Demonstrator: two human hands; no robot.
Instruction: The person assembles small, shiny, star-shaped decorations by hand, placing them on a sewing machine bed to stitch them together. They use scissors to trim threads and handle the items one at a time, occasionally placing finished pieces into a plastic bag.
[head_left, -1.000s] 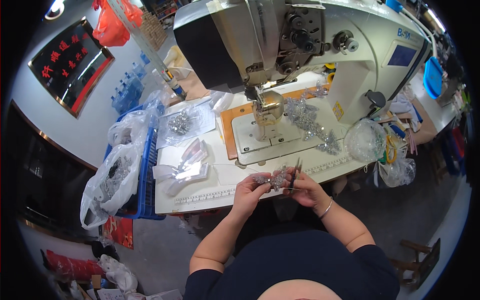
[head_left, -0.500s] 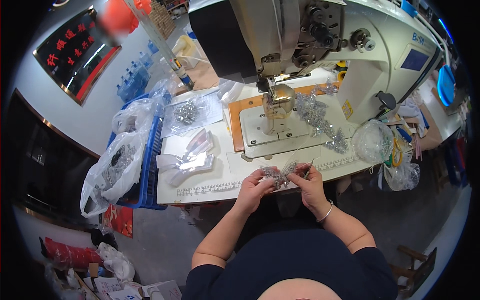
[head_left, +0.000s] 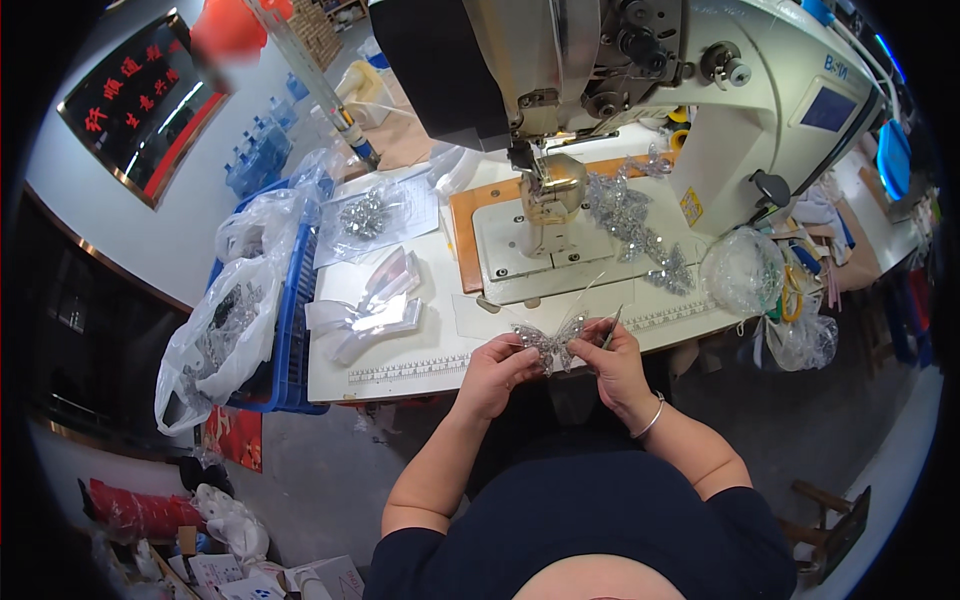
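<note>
A silver, glittery butterfly ornament is held between my two hands just over the table's front edge. My left hand pinches its left wing. With thumb and fingertips, my right hand grips the right wing, and a thin pointed metal tool like tweezers sticks up from the same hand. Fine clear threads run upward from the butterfly. Beyond my hands stands a white sewing machine with its post bed. A heap of similar silver ornaments lies right of the post.
Clear plastic pieces and a bag of silver beads lie on the table's left. Beside it, a blue crate holds white plastic bags. A clear bowl-shaped bag and yellow-handled scissors are at the right edge.
The butterfly has been turned and spread so its wings face up more openly. My hands have shifted slightly left in the picture, still gripping it.
</note>
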